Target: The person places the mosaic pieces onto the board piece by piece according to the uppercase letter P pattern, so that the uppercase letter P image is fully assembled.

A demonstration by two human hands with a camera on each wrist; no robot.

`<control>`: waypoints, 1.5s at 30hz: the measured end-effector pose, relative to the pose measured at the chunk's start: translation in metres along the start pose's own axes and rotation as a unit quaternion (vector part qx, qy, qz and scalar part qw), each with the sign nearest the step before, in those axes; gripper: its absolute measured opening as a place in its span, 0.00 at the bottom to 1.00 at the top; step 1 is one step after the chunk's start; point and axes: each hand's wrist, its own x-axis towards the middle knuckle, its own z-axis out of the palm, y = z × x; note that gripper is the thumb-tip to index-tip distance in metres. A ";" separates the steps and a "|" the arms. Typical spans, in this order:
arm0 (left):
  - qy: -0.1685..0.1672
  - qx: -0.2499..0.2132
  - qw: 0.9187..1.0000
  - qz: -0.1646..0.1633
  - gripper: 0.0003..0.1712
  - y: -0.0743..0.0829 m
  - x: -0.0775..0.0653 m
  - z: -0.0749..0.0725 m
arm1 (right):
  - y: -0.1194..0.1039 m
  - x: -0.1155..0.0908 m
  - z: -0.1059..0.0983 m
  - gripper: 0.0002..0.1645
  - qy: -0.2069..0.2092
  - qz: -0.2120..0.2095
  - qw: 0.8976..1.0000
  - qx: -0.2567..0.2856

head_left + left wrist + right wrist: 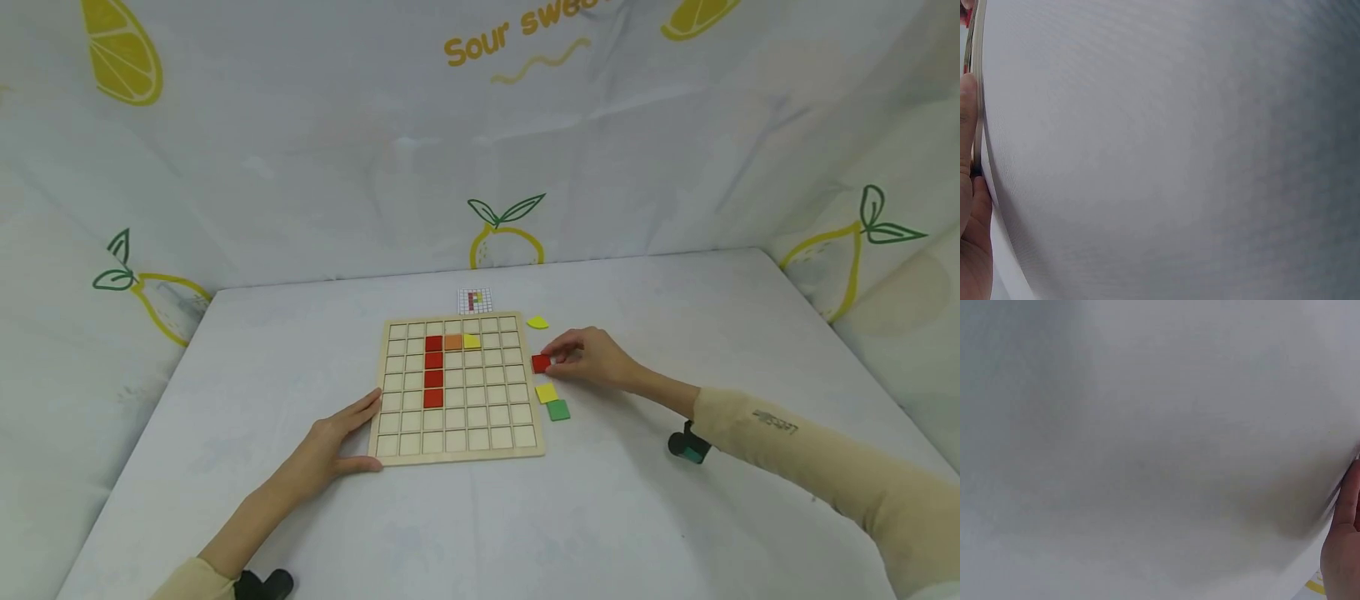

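A wooden grid board (456,438) lies flat on the white table. My left hand (330,446) rests at its left edge, with the fingers along the side and the thumb by the near corner. Beyond the board's right edge, my right hand (596,358) pinches a red square tile (541,363) between thumb and fingertips. Several red tiles (433,379) form a column in the grid. An orange tile (453,342) sits to the right of the top one, followed by a yellow piece with a cut corner (471,341).
Right of the board lie a yellow curved piece (537,322), a yellow square tile (547,392) and a green tile (558,410) touching it. A small printed pattern card (475,301) is behind the board. Lemon-print cloth (345,200) hangs at the back and sides.
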 end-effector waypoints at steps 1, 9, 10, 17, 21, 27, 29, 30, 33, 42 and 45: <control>0.001 0.000 1.000 0.001 0.50 0.000 0.000 0.000 | 0.000 0.000 0.000 0.16 0.003 -0.001 1.000 -0.002; -0.005 0.000 1.000 -0.004 0.50 -0.002 0.000 0.001 | -0.002 -0.006 -0.004 0.18 0.009 0.032 0.999 0.037; -0.006 0.000 1.000 -0.005 0.50 -0.002 0.000 0.001 | -0.002 -0.008 -0.005 0.18 0.008 0.041 0.998 0.042; -0.008 -0.001 1.000 -0.011 0.50 -0.001 0.000 0.001 | -0.010 -0.021 -0.004 0.19 0.016 0.082 0.993 0.083; -0.005 0.002 1.000 -0.013 0.50 0.000 0.000 0.000 | -0.018 -0.029 0.000 0.19 0.023 0.084 0.991 0.106; -0.007 0.000 1.000 -0.016 0.50 -0.001 0.001 0.001 | -0.027 -0.039 0.010 0.18 0.023 0.082 0.983 0.165; -0.008 0.000 1.000 -0.016 0.51 -0.001 0.001 0.001 | -0.030 -0.040 0.013 0.17 0.023 0.075 0.980 0.180; -0.008 0.000 1.000 -0.016 0.51 -0.001 0.001 0.001 | -0.031 -0.041 0.014 0.17 0.023 0.071 0.980 0.186; -0.008 0.002 1.000 -0.017 0.50 0.000 0.000 0.000 | -0.036 -0.044 0.018 0.17 0.018 0.069 0.977 0.203; -0.009 -0.002 1.000 -0.019 0.50 0.001 0.000 0.000 | -0.051 -0.046 0.031 0.18 0.003 0.065 0.972 0.225; -0.008 -0.003 1.000 -0.016 0.50 0.001 0.000 0.000 | -0.057 -0.044 0.036 0.19 0.003 0.063 0.972 0.224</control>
